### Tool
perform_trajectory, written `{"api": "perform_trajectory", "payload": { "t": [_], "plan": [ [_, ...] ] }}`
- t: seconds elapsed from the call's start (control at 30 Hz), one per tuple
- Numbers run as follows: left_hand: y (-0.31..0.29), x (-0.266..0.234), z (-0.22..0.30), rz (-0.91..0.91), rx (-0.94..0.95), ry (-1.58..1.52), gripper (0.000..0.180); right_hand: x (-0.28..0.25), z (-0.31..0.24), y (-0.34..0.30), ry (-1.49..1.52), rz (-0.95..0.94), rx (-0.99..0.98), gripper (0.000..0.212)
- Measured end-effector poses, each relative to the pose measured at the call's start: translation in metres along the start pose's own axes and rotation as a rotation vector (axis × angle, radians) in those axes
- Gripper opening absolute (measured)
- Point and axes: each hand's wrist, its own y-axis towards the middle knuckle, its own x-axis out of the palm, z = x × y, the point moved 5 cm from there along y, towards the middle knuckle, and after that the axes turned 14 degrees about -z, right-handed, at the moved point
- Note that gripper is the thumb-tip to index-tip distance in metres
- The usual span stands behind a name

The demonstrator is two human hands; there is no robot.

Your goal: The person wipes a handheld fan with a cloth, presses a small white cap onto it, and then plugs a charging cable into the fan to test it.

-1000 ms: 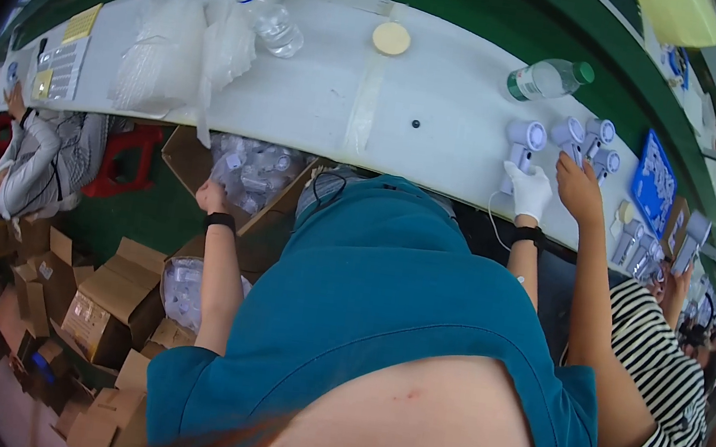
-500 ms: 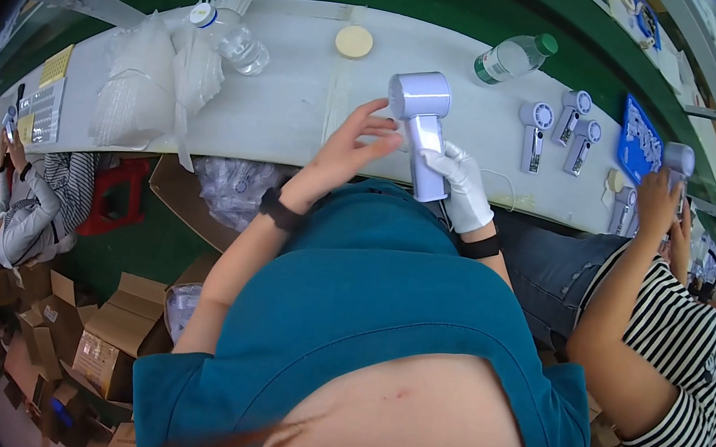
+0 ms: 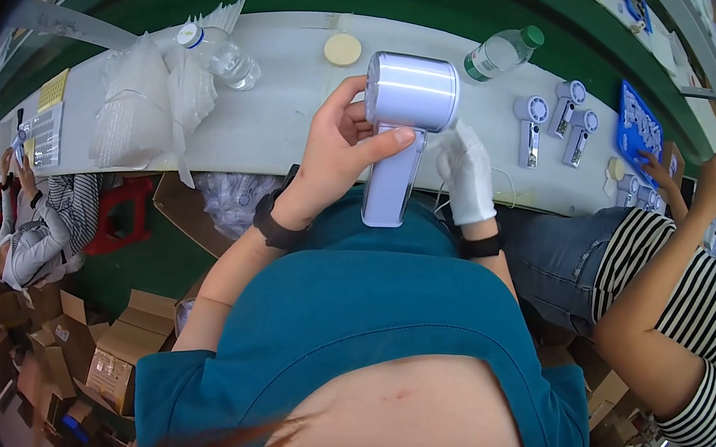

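Note:
A lavender handheld fan (image 3: 391, 178) is upright in front of me, its shiny drum-shaped head at the top. My bare left hand (image 3: 340, 153) grips it just below the head, with the thumb across the front of the handle and the other fingers partly hidden behind. Close by on the right is my right hand (image 3: 467, 179) in a white glove. Its fingers point up beside the lower right edge of the fan's head, loosely stretched, and hold nothing that I can see.
Several lavender fans (image 3: 530, 130) lie to the right near a blue tray (image 3: 627, 101). A green-capped bottle (image 3: 502, 54), a cream disc (image 3: 343, 50), another bottle (image 3: 222, 56) and white plastic sleeves (image 3: 142, 109) are on the table. A co-worker in stripes (image 3: 679, 329) sits at right; cartons (image 3: 136, 330) stand lower left.
My left hand has closed around the fan's neck, and my gloved right hand has come off the handle. The fan is turned and nearer. The co-worker's raised hand has moved right.

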Motion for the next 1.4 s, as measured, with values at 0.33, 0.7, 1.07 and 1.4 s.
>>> {"api": "perform_trajectory", "payload": {
  "t": [0.33,0.7,1.07,1.4],
  "plan": [
    [-0.003,0.006,0.0,-0.025,-0.142,-0.274,0.045,0.041,-0.087,-0.005,-0.317,0.113,-0.481,0.063],
    [0.002,0.001,0.013,-0.09,-0.027,-0.119,0.057,0.079,-0.128,-0.004,-0.698,-0.154,-0.567,0.084],
    [0.013,0.002,0.01,-0.191,-0.178,-0.224,0.065,0.085,-0.141,-0.001,-1.189,-0.23,-0.78,0.058],
    [0.024,0.008,0.031,-0.303,-0.005,-0.059,0.075,0.078,-0.138,0.003,-0.592,-0.083,-0.733,0.068]
  ]
}}
